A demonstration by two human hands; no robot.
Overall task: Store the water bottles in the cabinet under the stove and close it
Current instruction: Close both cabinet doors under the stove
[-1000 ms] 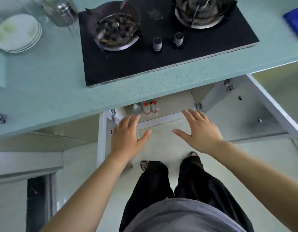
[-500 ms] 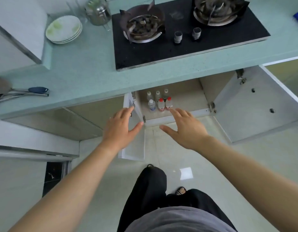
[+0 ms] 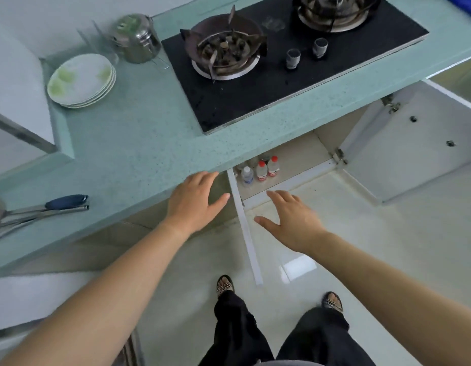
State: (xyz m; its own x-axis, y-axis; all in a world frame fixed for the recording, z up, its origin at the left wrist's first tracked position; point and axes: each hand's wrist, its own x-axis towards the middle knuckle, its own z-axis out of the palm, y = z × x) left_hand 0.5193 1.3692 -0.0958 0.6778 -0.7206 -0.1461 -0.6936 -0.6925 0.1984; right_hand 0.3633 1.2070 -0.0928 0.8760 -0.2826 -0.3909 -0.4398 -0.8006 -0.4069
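Left hand [image 3: 196, 200] and right hand [image 3: 292, 220] outstretched, fingers spread, empty.

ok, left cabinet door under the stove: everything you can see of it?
The left cabinet door is a white flat panel, likely laminate, seen almost edge-on as a thin strip running from the countertop edge out over the floor. It stands swung open, roughly square to the cabinet front. Its hinges and handle are not visible. The left hand hovers just to its left, the right hand just to its right; both are open, and neither clearly touches it. The water bottles stand inside, just behind its hinge end.
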